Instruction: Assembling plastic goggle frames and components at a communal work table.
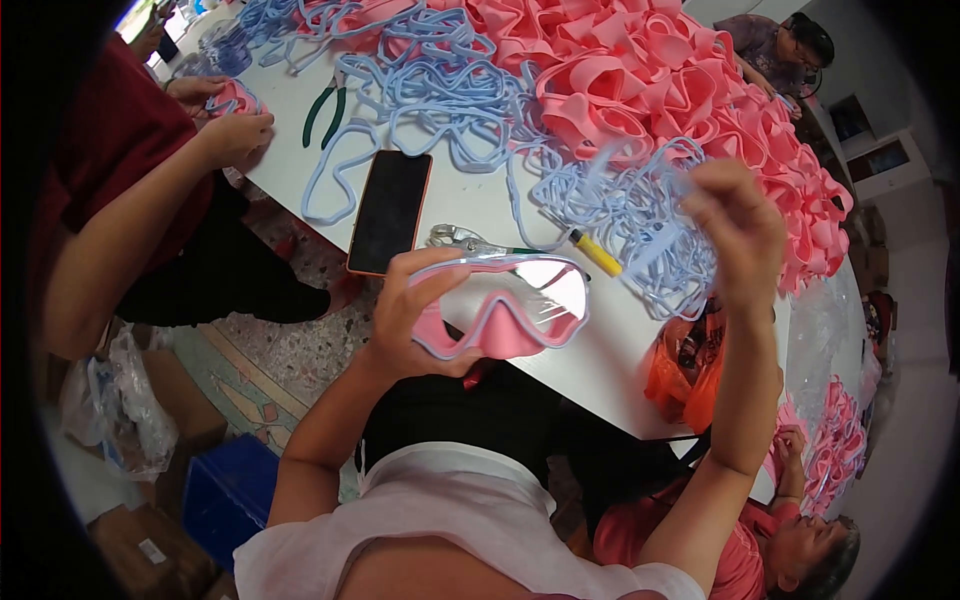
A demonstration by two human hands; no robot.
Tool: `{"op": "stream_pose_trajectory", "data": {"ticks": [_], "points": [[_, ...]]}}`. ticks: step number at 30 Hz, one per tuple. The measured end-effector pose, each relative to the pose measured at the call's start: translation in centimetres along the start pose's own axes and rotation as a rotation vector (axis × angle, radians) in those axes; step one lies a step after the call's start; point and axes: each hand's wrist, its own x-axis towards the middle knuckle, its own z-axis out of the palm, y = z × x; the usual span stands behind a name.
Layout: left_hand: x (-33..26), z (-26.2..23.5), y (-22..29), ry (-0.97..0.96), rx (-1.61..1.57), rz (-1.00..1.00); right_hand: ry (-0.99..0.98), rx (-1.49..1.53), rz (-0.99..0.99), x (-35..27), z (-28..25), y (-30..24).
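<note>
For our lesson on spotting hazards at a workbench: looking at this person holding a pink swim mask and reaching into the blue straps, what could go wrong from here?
1. The right hand pulls at tangled blue straps; several may drag out together.
2. The phone overhangs the table edge; a snagged strap could knock it off.
3. The left hand grips the pink mask by one end, possibly smudging its lens.

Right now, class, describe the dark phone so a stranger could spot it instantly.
Start at the white table heaped with pink mask skirts and pale blue straps. At its near left edge lies the phone, screen up, beside green-handled pliers. It is the only flat black rectangle, rimmed in orange.
</note>
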Motion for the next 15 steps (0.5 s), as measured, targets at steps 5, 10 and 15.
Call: {"op": "stream_pose_trajectory", "data": {"ticks": [5,10,15], "points": [[-0.5,2.0,0.0,0.022,-0.175,-0.001,-0.331,-0.071,-0.079,-3.4,5.8,0.9],[0.0,2.7,0.8,0.071,-0.18,0.158,-0.366,-0.105,-0.108,-4.3,7.2,0.9],[0.1,2.0,1.5,0.044,-0.078,0.241,-0.354,-0.126,-0.184,-4.9,7.4,0.3]]}}
